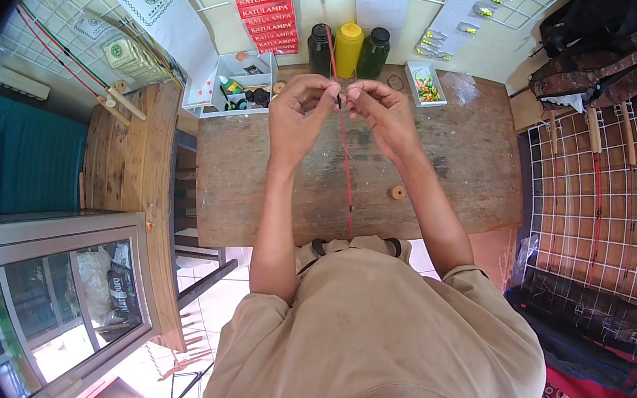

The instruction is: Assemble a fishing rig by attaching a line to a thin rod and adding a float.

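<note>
A thin red rod (346,165), which looks like a fishing rod, runs upright through the middle of the view, from the wall side down to my lap. Black bands mark it in places, one of them right at my fingers. My left hand (299,115) is closed, its thumb and fingertips pinching the rod at that dark band. Close beside it, my right hand (384,115) is closed in a pinch too. What lies between its fingertips is too small to make out. A small wooden spool (397,193) rests on the table below my right hand.
Bottles, a yellow one (349,48) between two dark ones, stand at the back of the wooden table (254,195). A white organizer box (247,106) is at back left, a small tray (426,94) of colourful pieces at back right. Rods hang on a grid (604,196) at right.
</note>
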Tool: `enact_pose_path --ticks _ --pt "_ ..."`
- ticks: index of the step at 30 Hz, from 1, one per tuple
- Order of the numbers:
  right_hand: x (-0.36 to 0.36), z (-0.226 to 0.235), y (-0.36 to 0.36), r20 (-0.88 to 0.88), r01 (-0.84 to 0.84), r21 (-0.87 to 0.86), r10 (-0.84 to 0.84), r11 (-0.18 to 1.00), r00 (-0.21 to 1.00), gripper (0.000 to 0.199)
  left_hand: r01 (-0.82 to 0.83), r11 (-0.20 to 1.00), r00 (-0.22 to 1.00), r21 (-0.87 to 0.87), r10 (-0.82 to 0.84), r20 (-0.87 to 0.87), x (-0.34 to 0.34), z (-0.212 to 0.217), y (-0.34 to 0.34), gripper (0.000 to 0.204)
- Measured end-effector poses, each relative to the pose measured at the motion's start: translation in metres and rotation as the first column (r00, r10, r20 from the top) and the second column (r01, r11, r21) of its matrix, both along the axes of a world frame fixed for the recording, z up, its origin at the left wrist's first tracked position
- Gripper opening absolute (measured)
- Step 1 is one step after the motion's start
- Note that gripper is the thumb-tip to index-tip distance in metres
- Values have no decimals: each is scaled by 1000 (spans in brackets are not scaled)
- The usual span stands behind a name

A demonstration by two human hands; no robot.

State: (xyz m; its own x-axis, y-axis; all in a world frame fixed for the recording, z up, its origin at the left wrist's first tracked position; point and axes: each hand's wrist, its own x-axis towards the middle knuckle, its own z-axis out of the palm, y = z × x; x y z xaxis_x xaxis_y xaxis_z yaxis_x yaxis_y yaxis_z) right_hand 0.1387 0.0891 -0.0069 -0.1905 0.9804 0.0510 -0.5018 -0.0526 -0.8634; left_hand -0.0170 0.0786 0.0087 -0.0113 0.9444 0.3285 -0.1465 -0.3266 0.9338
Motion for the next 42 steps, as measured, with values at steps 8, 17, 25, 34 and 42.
enact_pose_path --ticks 8,17,25,34,42 --pt "-6 1 -3 71 63 67 -68 996 995 14 11 994 999 -110 -14 -31 -2 5 -3 16" --pt "-13 4 -9 232 156 192 -199 969 952 13 -105 982 974 159 134 -182 1 18 -4 33" --pt "-18 11 -13 161 162 172 -190 972 968 13 -106 992 987 73 114 -112 0 17 0 16" --pt "-13 5 -11 -16 41 112 -39 993 999 16 -72 997 962 18 75 -263 -6 25 -9 16" --pt "-14 9 -13 54 62 149 -70 987 996 12 -58 987 923 148 109 -370 -10 26 -13 17"
